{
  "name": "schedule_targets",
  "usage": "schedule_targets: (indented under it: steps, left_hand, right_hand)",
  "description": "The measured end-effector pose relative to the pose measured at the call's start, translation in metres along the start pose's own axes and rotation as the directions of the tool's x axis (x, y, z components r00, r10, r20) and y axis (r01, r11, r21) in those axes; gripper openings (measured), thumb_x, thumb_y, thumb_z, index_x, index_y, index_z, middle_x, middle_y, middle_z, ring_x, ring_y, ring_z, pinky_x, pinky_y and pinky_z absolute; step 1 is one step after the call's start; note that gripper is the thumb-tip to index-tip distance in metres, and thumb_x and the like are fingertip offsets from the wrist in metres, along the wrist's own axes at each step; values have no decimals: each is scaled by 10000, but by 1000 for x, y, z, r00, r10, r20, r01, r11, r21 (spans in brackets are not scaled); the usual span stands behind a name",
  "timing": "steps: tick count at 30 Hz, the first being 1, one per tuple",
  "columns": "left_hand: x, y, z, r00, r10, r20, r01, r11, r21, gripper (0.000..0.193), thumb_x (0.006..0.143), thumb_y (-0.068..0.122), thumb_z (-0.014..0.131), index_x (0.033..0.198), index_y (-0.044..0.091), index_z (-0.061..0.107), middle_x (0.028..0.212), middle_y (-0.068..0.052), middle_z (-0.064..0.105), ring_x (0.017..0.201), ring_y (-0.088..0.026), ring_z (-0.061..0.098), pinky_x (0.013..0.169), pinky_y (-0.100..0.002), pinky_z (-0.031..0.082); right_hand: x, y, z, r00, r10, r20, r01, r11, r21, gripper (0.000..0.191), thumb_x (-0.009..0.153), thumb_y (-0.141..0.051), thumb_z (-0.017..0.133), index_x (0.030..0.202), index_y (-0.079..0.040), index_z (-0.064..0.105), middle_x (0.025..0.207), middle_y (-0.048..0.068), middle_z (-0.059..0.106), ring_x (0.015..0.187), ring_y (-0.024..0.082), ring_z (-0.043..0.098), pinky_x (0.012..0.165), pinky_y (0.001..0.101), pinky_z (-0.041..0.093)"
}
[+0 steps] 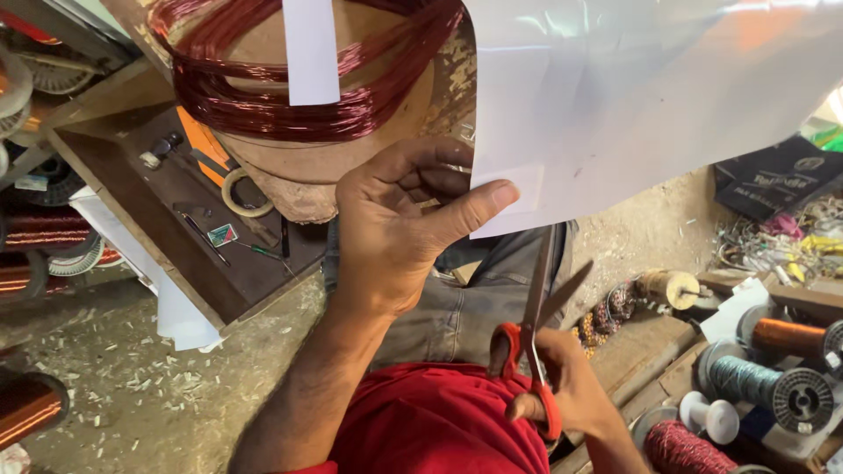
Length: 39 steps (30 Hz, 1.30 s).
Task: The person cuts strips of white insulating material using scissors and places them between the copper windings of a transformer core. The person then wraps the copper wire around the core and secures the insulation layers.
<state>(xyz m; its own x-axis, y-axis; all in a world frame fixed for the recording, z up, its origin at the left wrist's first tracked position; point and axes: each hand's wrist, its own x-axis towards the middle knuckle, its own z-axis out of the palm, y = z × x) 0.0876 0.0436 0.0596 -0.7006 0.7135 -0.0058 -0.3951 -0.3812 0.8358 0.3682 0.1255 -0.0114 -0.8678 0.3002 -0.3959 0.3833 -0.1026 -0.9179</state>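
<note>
From the head view we see our left hand (395, 230) near the middle, its fingers (474, 204) pinching the lower left edge of a large white sheet (632, 96) that fills the field toward one o'clock. A smaller white rectangle (514, 186) lies on the sheet under the thumb. Our right hand (562, 386), at five o'clock, has its fingers closed through the red handles of the scissors (536, 342); the blades stand parted, pointing up at the sheet's lower edge, just below it.

At twelve o'clock a coil (299, 96) of dark red wire rests on a wooden form (290, 180), with a white paper strip (310, 51) hanging across it. At nine o'clock a wooden tray (167, 219) holds a small red and green label (222, 234), a tape ring (244, 193) and an orange tool (202, 140).

At three o'clock lies a flat black package (773, 184). Toward four o'clock sit spools: copper (790, 338), green (760, 382) and red (680, 448). Another copper spool (26, 408) sits at eight o'clock on the littered floor (158, 377).
</note>
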Motion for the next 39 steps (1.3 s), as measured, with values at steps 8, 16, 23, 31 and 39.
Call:
schedule_targets:
  steps: [8,16,23,31,39]
  left_hand:
    - [-10,-2,-4,1000,-3,5,3,1000,23,285,901,-49,826,1158,-8,709,951,-85,751,856,-109,711,795,-251,636]
    - [-15,-17,-7,999,-16,29,20,992,-127,293,920,-98,799,1177,-8,692,899,-63,726,830,-75,671,783,-225,575]
    - [-18,-17,-8,999,-16,31,20,991,-132,301,920,-101,801,1184,-3,694,903,-64,728,810,-62,663,782,-216,558]
    - [-18,-13,-5,999,-10,49,16,992,-126,316,931,-99,792,1218,-11,692,951,-78,740,865,-76,686,806,-210,582]
    - [-19,-13,-5,999,-10,53,16,993,-116,279,934,-105,785,1182,-14,694,976,-104,753,890,-106,715,826,-246,605]
  right_hand:
    - [32,-64,12,994,-103,38,100,993,63,664,652,-616,922,852,-29,684,767,6,665,695,92,599,599,249,447]
    - [27,-80,17,999,-38,17,35,991,130,624,637,-535,961,818,-3,691,727,40,689,646,105,618,571,254,459]
    - [25,-85,20,999,-40,-19,43,990,137,596,649,-486,973,824,-1,674,721,23,668,656,99,615,580,258,483]
    - [21,-80,23,995,-56,-87,60,997,53,491,667,-399,967,784,-24,671,702,17,669,652,100,610,592,262,478]
    - [18,-75,25,987,-76,-140,77,997,2,418,670,-333,965,751,-33,685,683,8,674,643,91,613,588,261,476]
